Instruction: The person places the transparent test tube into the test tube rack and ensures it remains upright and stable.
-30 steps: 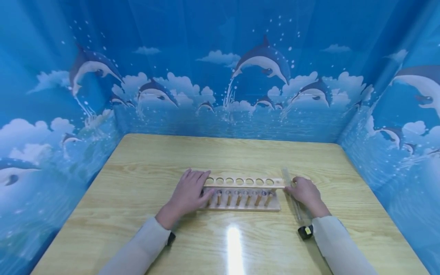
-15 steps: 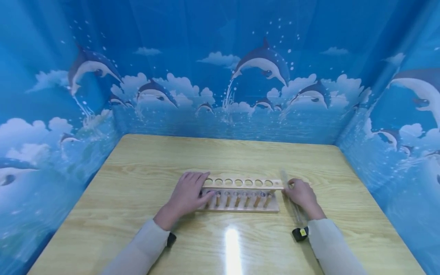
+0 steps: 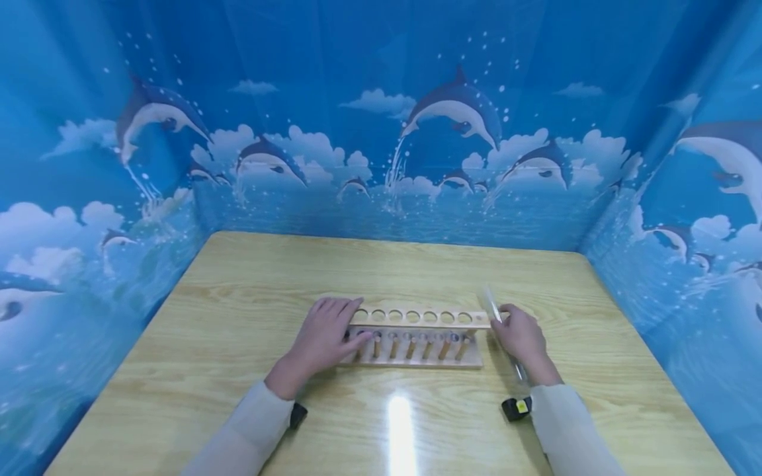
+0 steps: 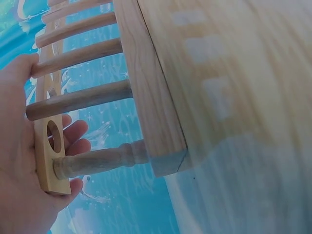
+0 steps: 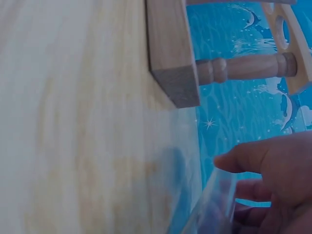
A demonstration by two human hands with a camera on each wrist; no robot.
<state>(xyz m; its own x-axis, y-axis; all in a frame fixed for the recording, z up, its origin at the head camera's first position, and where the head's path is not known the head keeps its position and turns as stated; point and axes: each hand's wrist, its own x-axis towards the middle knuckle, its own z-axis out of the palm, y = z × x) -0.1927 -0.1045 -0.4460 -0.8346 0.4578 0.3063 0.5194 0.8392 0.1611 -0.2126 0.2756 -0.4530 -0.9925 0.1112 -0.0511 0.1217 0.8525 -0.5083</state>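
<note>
A wooden test tube rack (image 3: 417,320) stands upright near the table's middle, with a row of round holes along its top bar and a row of pegs below. My left hand (image 3: 321,337) grips its left end; in the left wrist view the fingers and thumb wrap the top bar (image 4: 52,180). Right of the rack, my right hand (image 3: 521,338) pinches a clear test tube (image 3: 494,305) between thumb and fingers. The tube slants across the tabletop, its near end beside the wrist. Part of it is hidden behind the hand, and it looks clear in the right wrist view.
The pale wood-grain table (image 3: 268,264) is bordered at the back and sides by blue dolphin-print curtains (image 3: 333,132). A bright light reflection (image 3: 402,430) lies on the tabletop in front of the rack. Black wrist cameras (image 3: 515,408) sit under the sleeves.
My right fingers have drawn together around the test tube, whose far end has shifted slightly away and up. The left hand keeps its place on the rack.
</note>
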